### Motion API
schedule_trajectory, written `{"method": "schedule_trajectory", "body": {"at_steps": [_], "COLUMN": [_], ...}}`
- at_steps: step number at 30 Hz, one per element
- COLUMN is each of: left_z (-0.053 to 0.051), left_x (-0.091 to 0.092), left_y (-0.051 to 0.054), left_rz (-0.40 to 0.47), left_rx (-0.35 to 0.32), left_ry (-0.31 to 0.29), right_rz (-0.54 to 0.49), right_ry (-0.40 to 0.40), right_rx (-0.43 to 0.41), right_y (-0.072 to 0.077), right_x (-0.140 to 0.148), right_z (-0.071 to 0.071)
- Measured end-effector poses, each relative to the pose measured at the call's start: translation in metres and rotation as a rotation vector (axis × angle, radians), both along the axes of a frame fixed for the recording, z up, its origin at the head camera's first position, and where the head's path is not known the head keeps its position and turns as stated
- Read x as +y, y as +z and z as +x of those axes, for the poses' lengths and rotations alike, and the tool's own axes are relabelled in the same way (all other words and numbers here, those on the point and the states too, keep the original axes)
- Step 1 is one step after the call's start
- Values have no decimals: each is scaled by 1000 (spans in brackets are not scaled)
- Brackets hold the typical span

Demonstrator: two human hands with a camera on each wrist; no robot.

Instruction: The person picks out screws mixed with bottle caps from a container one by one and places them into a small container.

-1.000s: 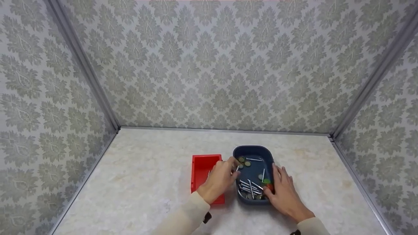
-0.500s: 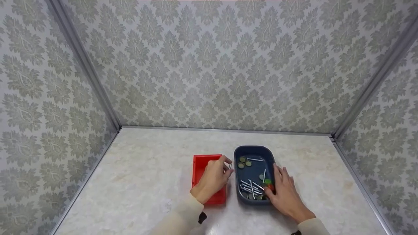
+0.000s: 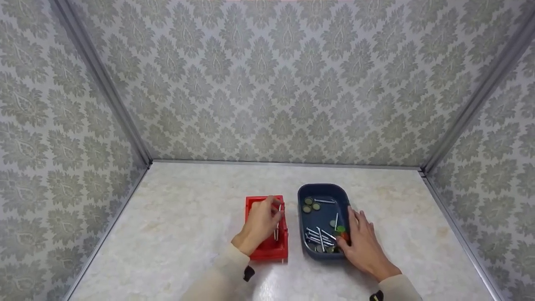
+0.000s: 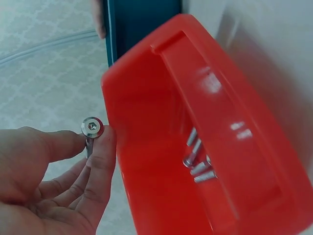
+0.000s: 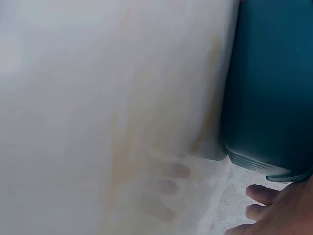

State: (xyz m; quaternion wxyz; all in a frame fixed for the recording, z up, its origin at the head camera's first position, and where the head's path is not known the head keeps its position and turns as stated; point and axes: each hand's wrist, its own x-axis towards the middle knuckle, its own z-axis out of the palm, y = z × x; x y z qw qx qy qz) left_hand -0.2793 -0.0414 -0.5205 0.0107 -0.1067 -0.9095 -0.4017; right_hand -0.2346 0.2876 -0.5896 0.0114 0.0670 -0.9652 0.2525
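Note:
Between thumb and index finger, my left hand (image 3: pixel 260 219) (image 4: pixel 63 181) pinches a silver screw (image 4: pixel 92 128) with a round socket head, held over the red bin (image 3: pixel 269 253) (image 4: pixel 161 196). Several silver screws (image 4: pixel 194 152) lie inside that bin. My right hand (image 3: pixel 365 242) (image 5: pixel 283 210) rests on the right rim of the dark blue tray (image 3: pixel 303 221) (image 5: pixel 274 88), its thumb reaching over the inside near the front right corner. In the tray are a cluster of screws (image 3: pixel 319 238), round discs (image 3: pixel 308 201) and green and orange pieces (image 3: pixel 341 228).
The red bin stands left of the blue tray, with a narrow strip of the pale tabletop (image 3: pixel 188 209) between them. Patterned walls (image 3: pixel 259 83) with grey metal edging enclose the table at the back and both sides.
My left hand has moved left with the screw, from the blue tray's left rim to above the red bin. My right hand has stayed at the tray's right side.

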Motion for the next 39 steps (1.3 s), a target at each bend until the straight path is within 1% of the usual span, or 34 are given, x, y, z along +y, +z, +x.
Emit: {"method": "schedule_trajectory", "body": {"at_steps": [3, 6, 12, 16, 18, 22, 26, 28, 30, 34, 39], "left_z": [-3, -5, -9, -9, -10, -12, -14, -14, -14, -13, -11], "left_x": [-4, -5, -4, -5, -6, -9, -12, -14, -16, -19, -20], "left_y": [-1, -1, -5, -7, -8, -9, -11, -11, -12, -14, -15], "left_rz": [-16, -20, -10, -1, -2, -9, -6, -8, -11, -21, -24], "left_rx": [-20, -44, -48, -85, -82, -79, -108, -112, -86, -69, -116], "left_ry": [18, 33, 14, 29, 31, 16, 5, 5, -6, -14, 10], "right_rz": [-7, -14, -12, -8, -10, -24, -28, -28, -22, -5, -5], "right_ry": [6, 10, 0, 2, 4, -3, -5, -1, 3, 3, 4], "right_rx": [13, 6, 7, -2, -13, -32, -30, -24, -15, -19, -46], "right_y": [0, 3, 6, 4, 3, 1, 1, 1, 2, 3, 3], "right_x": [0, 1, 5, 6, 5, 4, 4, 3, 2, 0, -1], "right_z": [-1, -3, -6, -7, -6, -6, -4, -3, -2, 0, 0]}}
